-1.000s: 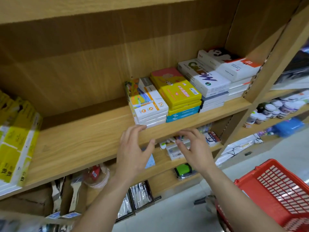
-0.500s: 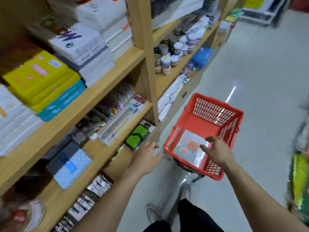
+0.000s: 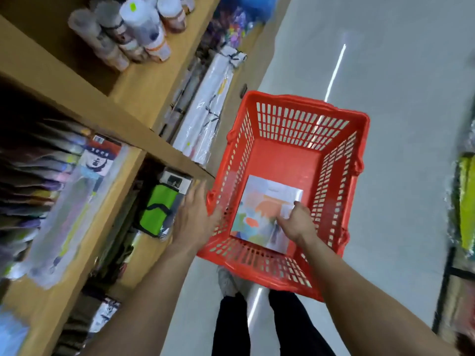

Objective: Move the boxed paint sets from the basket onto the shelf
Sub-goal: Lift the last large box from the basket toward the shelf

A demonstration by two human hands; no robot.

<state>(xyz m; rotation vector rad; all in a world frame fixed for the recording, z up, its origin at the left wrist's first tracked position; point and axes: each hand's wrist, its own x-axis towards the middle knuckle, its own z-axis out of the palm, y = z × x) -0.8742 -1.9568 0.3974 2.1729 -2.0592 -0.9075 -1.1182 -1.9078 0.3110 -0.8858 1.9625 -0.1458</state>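
A red plastic basket (image 3: 308, 101) stands on the floor beside the wooden shelf unit (image 3: 77, 98). One boxed paint set (image 3: 259, 214), flat with a pastel blotched cover, lies on the basket's bottom near its close wall. My right hand (image 3: 295, 223) is inside the basket, its fingers curled on the box's right part. My left hand (image 3: 194, 222) is spread open at the basket's left rim, just outside it.
Paint bottles (image 3: 136, 34) crowd an upper shelf board. Wrapped white rolls (image 3: 205, 104) and a green pouch (image 3: 156, 211) sit on lower boards close to the basket. My legs (image 3: 231, 325) stand right behind the basket. Another rack (image 3: 465, 201) lines the aisle's right side.
My view swung from the shelf's stacked boxes down to the basket. My right hand went over the rim and down onto the box; my left hand moved up to the basket's left rim.
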